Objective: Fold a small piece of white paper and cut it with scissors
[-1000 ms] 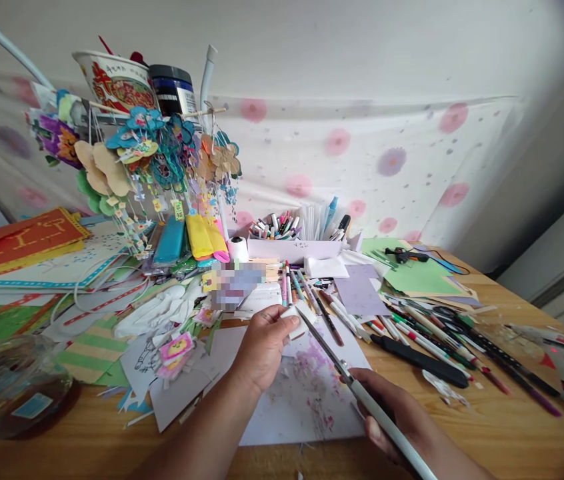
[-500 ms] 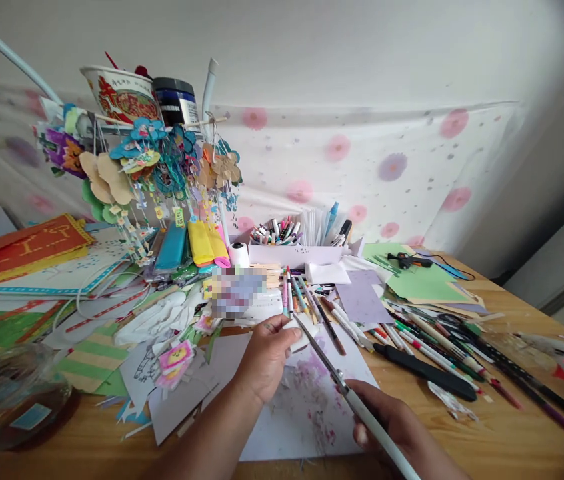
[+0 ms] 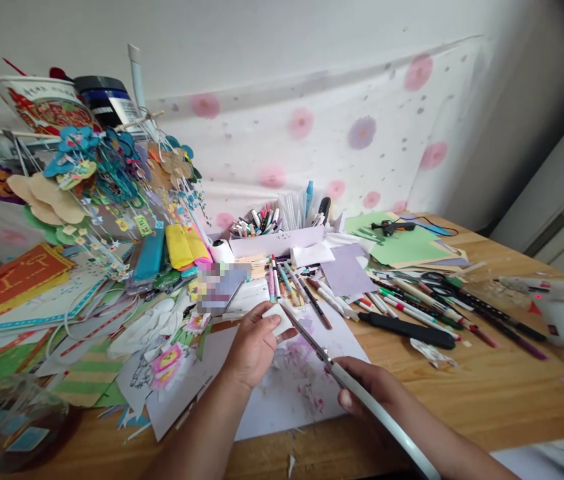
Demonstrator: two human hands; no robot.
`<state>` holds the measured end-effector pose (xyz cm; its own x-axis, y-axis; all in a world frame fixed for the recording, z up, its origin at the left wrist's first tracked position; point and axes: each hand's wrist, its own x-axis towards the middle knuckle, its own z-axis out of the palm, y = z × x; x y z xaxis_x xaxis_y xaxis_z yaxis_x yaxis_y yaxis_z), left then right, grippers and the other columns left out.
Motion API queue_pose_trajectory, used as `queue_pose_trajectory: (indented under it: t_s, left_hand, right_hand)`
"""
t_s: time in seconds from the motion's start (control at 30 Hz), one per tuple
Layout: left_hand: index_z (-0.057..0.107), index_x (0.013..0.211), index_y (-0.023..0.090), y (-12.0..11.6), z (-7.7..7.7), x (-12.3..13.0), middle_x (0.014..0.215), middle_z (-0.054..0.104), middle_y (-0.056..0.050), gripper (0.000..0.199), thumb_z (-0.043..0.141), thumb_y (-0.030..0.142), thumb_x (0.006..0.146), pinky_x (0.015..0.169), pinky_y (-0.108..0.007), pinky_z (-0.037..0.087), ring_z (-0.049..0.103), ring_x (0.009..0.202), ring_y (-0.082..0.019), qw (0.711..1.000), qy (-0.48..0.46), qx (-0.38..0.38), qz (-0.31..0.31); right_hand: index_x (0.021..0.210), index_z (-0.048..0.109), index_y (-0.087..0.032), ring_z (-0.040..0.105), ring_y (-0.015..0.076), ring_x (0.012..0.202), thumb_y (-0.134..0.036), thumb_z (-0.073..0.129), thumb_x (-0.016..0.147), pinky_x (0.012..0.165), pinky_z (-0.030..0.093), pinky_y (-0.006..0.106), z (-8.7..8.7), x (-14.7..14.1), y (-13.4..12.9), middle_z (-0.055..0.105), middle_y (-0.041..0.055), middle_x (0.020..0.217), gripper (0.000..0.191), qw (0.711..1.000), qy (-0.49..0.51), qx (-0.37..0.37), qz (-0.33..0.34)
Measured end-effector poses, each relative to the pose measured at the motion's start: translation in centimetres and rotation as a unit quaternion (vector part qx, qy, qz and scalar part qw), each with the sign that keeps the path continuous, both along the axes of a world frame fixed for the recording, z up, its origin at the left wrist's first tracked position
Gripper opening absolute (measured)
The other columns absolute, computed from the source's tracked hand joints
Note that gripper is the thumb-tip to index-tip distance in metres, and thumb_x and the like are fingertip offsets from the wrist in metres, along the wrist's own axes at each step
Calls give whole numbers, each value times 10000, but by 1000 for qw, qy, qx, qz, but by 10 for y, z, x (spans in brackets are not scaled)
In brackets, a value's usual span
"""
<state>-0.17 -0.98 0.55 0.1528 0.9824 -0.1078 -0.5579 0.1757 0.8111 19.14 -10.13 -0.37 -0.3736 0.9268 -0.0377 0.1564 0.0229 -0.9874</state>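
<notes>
Between the thumb and fingers of my left hand point(image 3: 253, 343) is a small white piece point(image 3: 277, 319), perhaps paper or foam, tilted toward me. My right hand point(image 3: 362, 381) grips a pair of scissors point(image 3: 382, 408) with long pale handles and dark metal blades. The blades point up and left, their tips close beside the white piece's right edge; I cannot tell whether they touch it. Under both hands lies a white sheet point(image 3: 282, 413) with purple stains and small scraps on it.
Markers and a black-handled tool point(image 3: 407, 330) lie on the right, with a glue gun point(image 3: 555, 310) beyond. A pen box point(image 3: 277, 241) stands at the back. Paper cut-outs hang from a rack point(image 3: 137, 123) at left, above paper scraps and a clear container point(image 3: 9, 420).
My view has turned rightward, so the table's things sit further left. Both hands keep their hold on the white piece and scissors. A small white scrap now shows at the table's front edge.
</notes>
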Motion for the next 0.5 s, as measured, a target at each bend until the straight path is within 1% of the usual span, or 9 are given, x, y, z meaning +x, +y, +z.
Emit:
queue_pose_trajectory:
  t_s: [0.1,0.2,0.27,0.33,0.4,0.43,0.5]
  left_hand:
    - [641,749,192,1,-4,3,763,670,-3,200,759,258,602,726,-365,540,631,752,-162,996,78,43,-9]
    - [628,727,176,7,-3,6,747,645,-6,203,742,315,634,749,-355,531,616,747,-158,988,133,71,12]
    - [633,726,173,18,-1,9,738,633,-4,215,731,346,645,756,-349,523,610,755,-165,982,166,82,25]
    - [654,710,164,34,3,15,713,628,-10,228,739,359,629,756,-345,508,611,768,-190,970,219,98,25]
    - [674,654,162,56,7,24,715,634,-18,224,772,343,568,788,-345,488,613,829,-230,953,275,125,16]
    - [687,644,164,68,10,30,751,647,-25,233,803,311,506,814,-348,477,609,879,-255,944,300,139,7]
    - [722,703,177,89,16,40,895,676,-40,374,848,222,354,865,-347,456,589,989,-295,928,334,164,-4]
  right_hand:
    - [1047,615,-153,581,241,910,-538,553,814,810,448,322,1,3,-2,652,86,951,455,1000,-8,6,8]
    - [1025,621,-152,578,238,887,-474,560,820,805,447,324,4,9,-5,658,84,960,387,999,-51,9,11]
    - [996,627,-153,571,224,848,-440,565,817,768,448,308,7,16,-8,657,71,925,344,997,-76,7,8]
    - [969,633,-154,562,208,809,-419,571,815,732,447,289,9,25,-12,647,59,882,312,995,-99,8,-3]
    - [969,636,-160,561,201,801,-434,577,813,712,449,276,9,35,-15,634,51,858,320,995,-92,9,-21]
    - [974,635,-164,563,197,793,-456,579,811,702,453,271,8,40,-17,624,46,835,339,996,-80,6,-37]
    - [997,629,-174,558,173,710,-519,577,803,633,459,252,4,50,-21,578,20,737,399,996,-50,-13,-79]
